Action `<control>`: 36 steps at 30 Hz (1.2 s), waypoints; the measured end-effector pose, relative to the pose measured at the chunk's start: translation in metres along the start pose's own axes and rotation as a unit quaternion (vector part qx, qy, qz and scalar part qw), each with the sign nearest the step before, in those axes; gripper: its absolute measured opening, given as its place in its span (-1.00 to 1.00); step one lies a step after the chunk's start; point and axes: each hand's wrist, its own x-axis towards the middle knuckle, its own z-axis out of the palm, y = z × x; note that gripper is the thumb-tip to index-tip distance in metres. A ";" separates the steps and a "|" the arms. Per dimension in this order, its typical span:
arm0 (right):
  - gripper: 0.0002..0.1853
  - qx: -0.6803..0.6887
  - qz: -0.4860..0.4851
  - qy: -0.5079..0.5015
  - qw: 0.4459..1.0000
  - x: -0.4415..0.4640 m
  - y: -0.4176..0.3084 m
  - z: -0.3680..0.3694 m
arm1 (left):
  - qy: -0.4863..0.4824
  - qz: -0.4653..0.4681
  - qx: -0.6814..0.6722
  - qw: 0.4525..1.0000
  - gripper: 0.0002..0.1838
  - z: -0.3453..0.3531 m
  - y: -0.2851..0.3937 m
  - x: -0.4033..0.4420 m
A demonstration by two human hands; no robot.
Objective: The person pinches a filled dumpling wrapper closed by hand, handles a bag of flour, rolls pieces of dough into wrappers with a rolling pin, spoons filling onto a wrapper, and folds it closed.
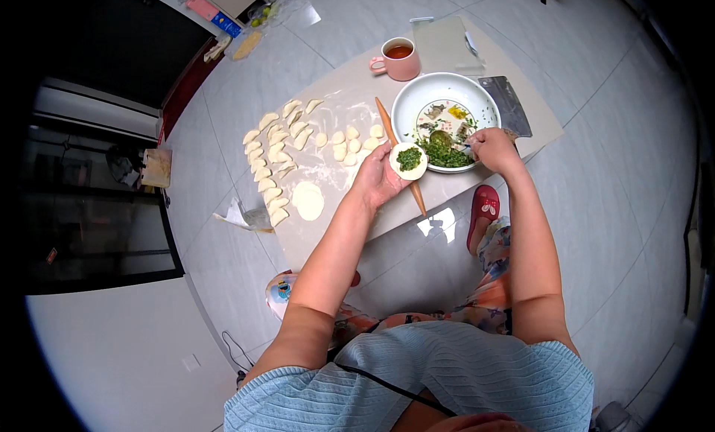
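On my left hand point(378, 180) lies a round dumpling wrapper point(418, 170) with chopped green filling point(409, 159) heaped at its middle. My fingers curl round the wrapper's edge. My right hand point(493, 150) is closed round the handle of a spoon point(441, 139) at the right rim of a big white bowl point(403, 97). The spoon's head rests in the bowl by more green filling point(449, 158). A wooden rolling pin point(384, 120) lies slanted on the table, partly hidden behind my left hand and the wrapper.
Folded dumplings point(277, 138) line the table's left side. Flat wrappers point(307, 200) lie nearer me, and small dough pieces point(354, 146) sit mid-table. A pink mug point(404, 65) of reddish drink, a glass board point(445, 45) and a dark flat blade point(508, 106) surround the bowl.
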 end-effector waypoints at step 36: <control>-0.75 0.170 -0.139 -0.034 0.975 -0.045 -0.037 -0.022 | -0.049 -0.048 -0.004 0.998 -0.39 0.039 0.022 0.014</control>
